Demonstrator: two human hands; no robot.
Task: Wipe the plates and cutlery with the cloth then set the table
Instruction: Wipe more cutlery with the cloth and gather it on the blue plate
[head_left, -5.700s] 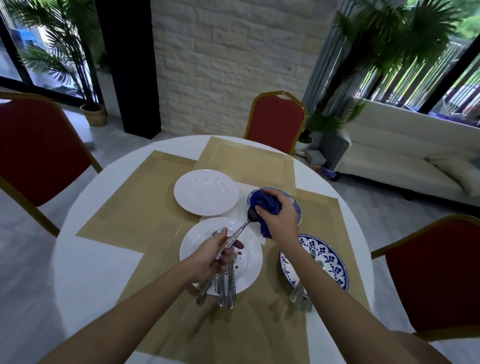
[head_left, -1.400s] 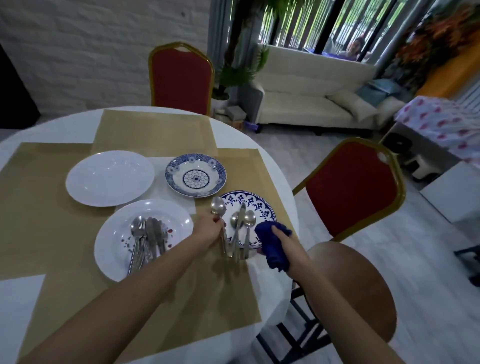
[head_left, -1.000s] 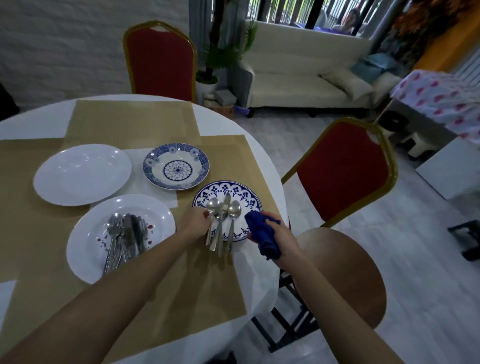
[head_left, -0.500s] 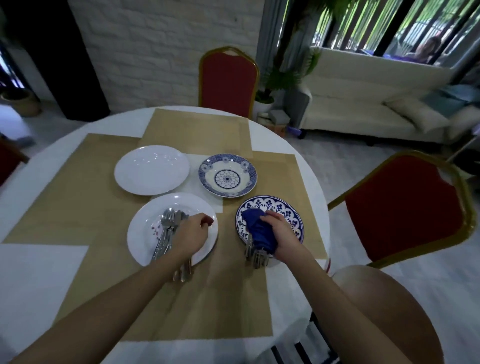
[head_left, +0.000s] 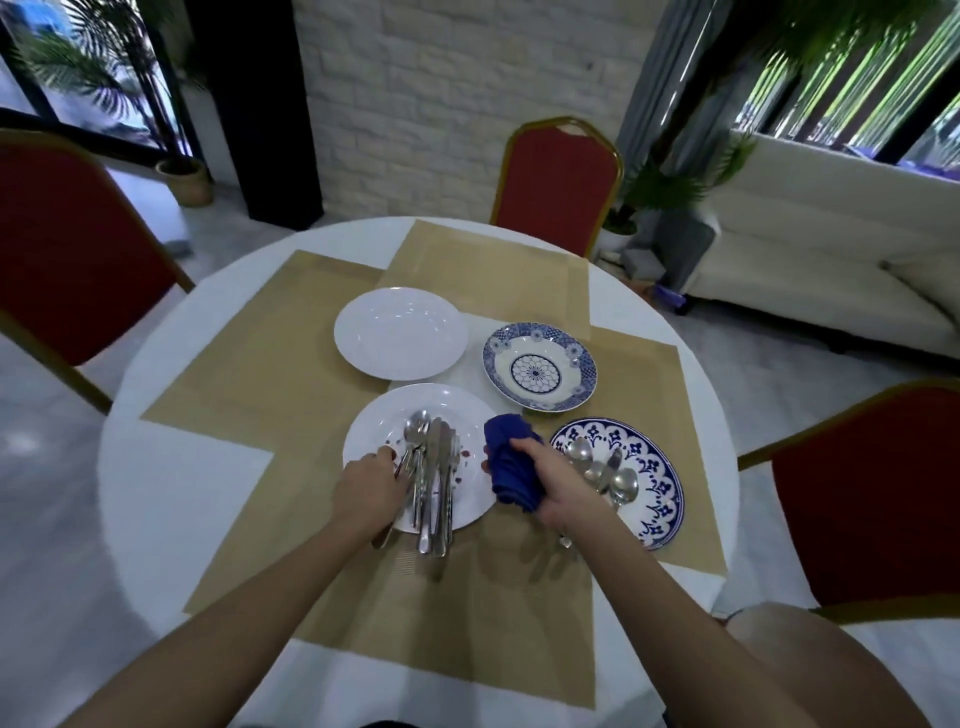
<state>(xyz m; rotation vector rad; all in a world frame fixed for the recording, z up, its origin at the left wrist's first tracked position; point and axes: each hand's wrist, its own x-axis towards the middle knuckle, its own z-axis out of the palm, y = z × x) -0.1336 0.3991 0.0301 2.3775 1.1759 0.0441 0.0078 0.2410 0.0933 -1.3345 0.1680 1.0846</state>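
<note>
Touching the cutlery (head_left: 434, 467) on the white plate (head_left: 374, 431), frame centre, with the left hand (head_left: 366, 486): curled over the leftmost handles, true pinch impossible to tell. Lying long axis up-down, handles toward the lower edge, under that hand. Clutching the cloth (head_left: 506, 462) in the right hand (head_left: 558, 483), just right of the pile.

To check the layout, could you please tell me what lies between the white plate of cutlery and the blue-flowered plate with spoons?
The head view shows the blue cloth, gripped by the right hand, over the tan placemat.
</note>
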